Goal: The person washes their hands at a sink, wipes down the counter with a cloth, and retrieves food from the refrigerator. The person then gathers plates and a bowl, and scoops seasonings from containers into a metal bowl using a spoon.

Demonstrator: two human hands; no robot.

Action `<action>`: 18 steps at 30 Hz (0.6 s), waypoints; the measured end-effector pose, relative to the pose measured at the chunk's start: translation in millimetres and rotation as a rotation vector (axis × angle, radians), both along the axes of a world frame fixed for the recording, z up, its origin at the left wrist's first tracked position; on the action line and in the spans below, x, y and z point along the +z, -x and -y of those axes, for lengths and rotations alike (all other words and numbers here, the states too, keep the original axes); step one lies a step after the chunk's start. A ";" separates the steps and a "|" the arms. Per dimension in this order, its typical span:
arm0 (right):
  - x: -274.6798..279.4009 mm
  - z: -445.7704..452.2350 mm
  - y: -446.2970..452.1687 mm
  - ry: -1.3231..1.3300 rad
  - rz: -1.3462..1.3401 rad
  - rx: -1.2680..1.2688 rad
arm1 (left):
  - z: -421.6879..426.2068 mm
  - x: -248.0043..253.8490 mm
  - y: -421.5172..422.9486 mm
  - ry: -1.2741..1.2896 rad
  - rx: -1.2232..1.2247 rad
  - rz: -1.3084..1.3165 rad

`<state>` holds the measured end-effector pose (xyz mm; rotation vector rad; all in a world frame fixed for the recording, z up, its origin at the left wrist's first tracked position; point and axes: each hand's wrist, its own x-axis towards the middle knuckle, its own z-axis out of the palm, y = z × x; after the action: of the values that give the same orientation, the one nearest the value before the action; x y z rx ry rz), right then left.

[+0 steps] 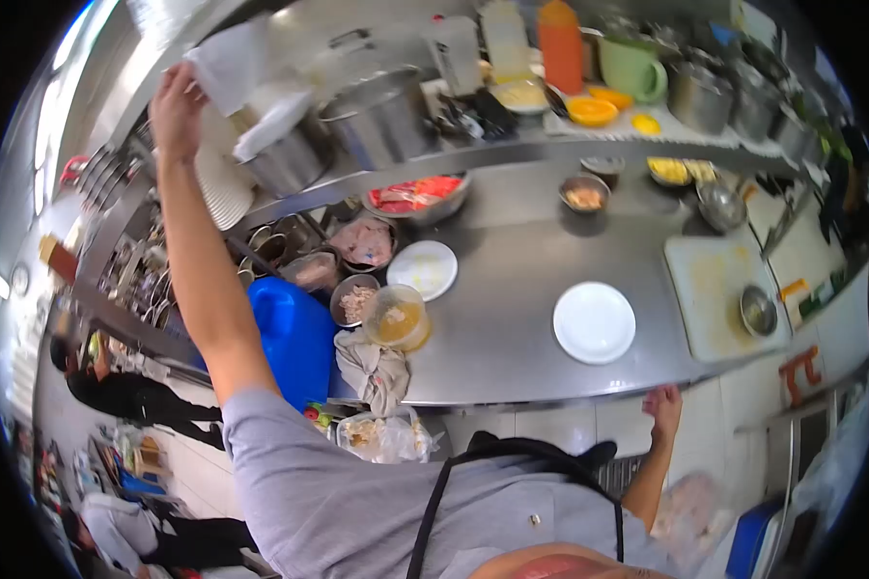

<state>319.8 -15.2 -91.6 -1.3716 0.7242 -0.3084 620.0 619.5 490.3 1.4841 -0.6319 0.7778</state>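
Note:
My left hand (pixel 177 104) is raised at the shelf on the upper left. Its fingers are closed on the edge of a thin white sheet (pixel 230 68); whether it is paper or plastic is unclear. The sheet hangs above a steel pot (pixel 290 166) with more white material over its rim. Below my forearm stands a stack of white plates (pixel 224 198). My right hand (pixel 663 410) hangs by the front edge of the steel counter (pixel 492 318), its fingers loosely bent and apart, with nothing visible in them. The closest item on the counter is a round white plate (pixel 594 323).
A cutting board (pixel 724 280) with a small steel bowl (pixel 758 311) lies at right. A blue jug (pixel 290 338), a cloth (pixel 375 372) and a tub of yellowish liquid (pixel 399 318) crowd the left. Pots and bottles line the raised shelf (pixel 512 154). Two people are at far left.

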 end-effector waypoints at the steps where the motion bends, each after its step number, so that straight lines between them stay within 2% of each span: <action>1: -4.9 2.2 0.1 0.029 0.065 0.027 | 1.5 -3.7 0.6 -0.049 -0.029 0.030; 2: 15.7 -9.2 0.1 0.077 0.045 -0.025 | 30.6 -18.1 21.0 0.011 0.131 0.054; 3: 30.1 -16.5 2.7 0.123 0.114 -0.021 | 18.4 -34.2 17.9 -0.151 0.079 0.086; 5: 30.5 -12.6 8.5 0.240 0.076 -0.026 | 123.5 -79.7 70.1 -0.200 0.004 0.197; 7: 44.1 -14.6 15.4 0.063 0.074 -0.004 | 191.2 -142.3 85.6 -0.384 -0.236 0.158; 8: 50.9 -19.1 19.7 0.060 0.032 -0.031 | 246.0 -175.9 114.8 -0.595 -0.140 0.196; 9: 53.3 -20.0 26.2 0.060 0.005 -0.044 | 282.4 -211.2 120.2 -0.683 -0.296 0.170; 10: 49.7 -18.7 37.5 0.058 -0.010 -0.065 | 315.0 -250.9 111.7 -0.822 -0.365 0.176; 12: 43.4 -18.6 53.5 0.098 -0.053 -0.088 | 375.9 -331.5 108.3 -0.914 -0.446 0.194; 13: 42.1 -18.7 63.2 0.087 -0.058 -0.089 | 399.8 -380.2 101.3 -0.894 -0.516 0.029; 15: 41.1 -18.1 99.6 0.063 -0.124 -0.183 | 427.9 -477.9 85.4 -1.027 -0.554 -0.090; 16: 32.2 -15.9 120.3 0.064 -0.141 -0.230 | 425.2 -502.0 90.8 -1.039 -0.568 -0.107; 18: 14.0 -8.1 165.9 0.052 -0.222 -0.332 | 430.3 -527.4 99.0 -1.129 -0.372 0.066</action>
<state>153.9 -7.0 -77.6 -1.3450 1.1404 -0.4429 521.0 189.1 -37.1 2.2327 -1.4929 0.1245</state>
